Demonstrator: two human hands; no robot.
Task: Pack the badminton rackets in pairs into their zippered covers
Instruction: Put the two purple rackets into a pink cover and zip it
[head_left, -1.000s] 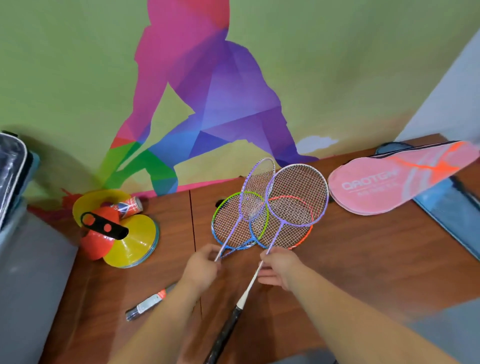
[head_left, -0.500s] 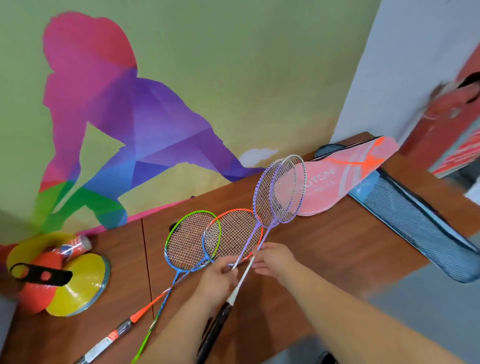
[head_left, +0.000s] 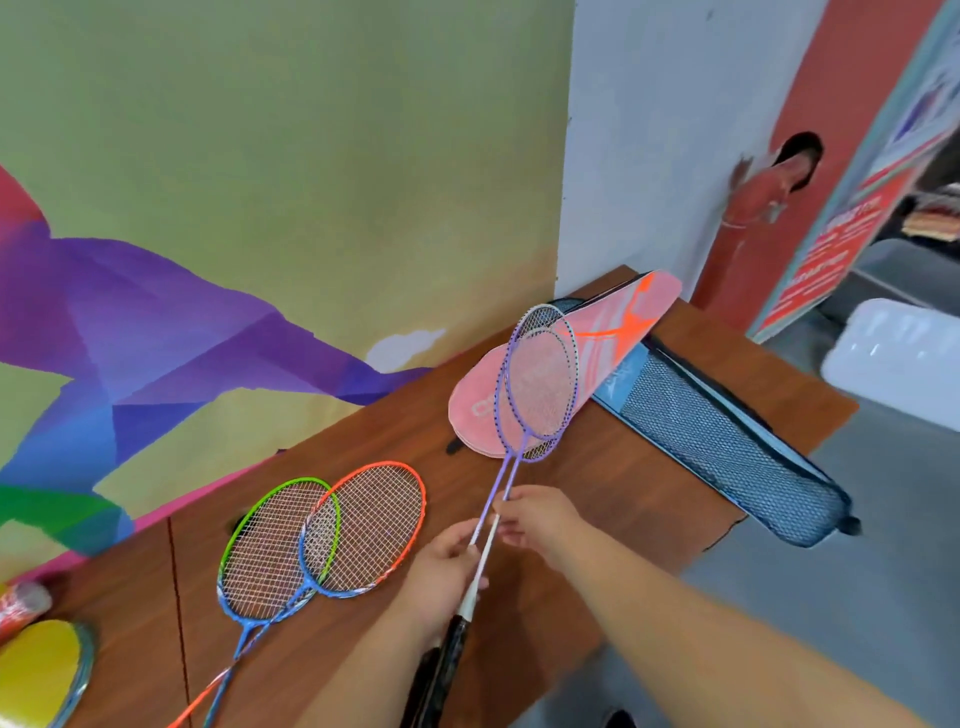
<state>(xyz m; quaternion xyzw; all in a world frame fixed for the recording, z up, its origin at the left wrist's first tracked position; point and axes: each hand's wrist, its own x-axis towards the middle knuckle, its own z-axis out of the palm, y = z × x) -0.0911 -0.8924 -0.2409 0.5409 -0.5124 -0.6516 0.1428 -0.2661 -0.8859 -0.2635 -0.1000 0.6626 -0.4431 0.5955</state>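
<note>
Above the pink cover (head_left: 623, 325), lettering mostly hidden, left hand (head_left: 441, 569) and right hand (head_left: 543, 519) pinch purple rackets (head_left: 540, 389).

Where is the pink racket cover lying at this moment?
In the head view, the pink cover lies at the far right of the table, near the wall corner, partly on the blue mesh cover, behind the heads of the held purple rackets.

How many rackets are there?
4: two purple rackets, gripped by the left hand and right hand; green racket and orange racket overlapping on the table. Covers may hide more.
</note>
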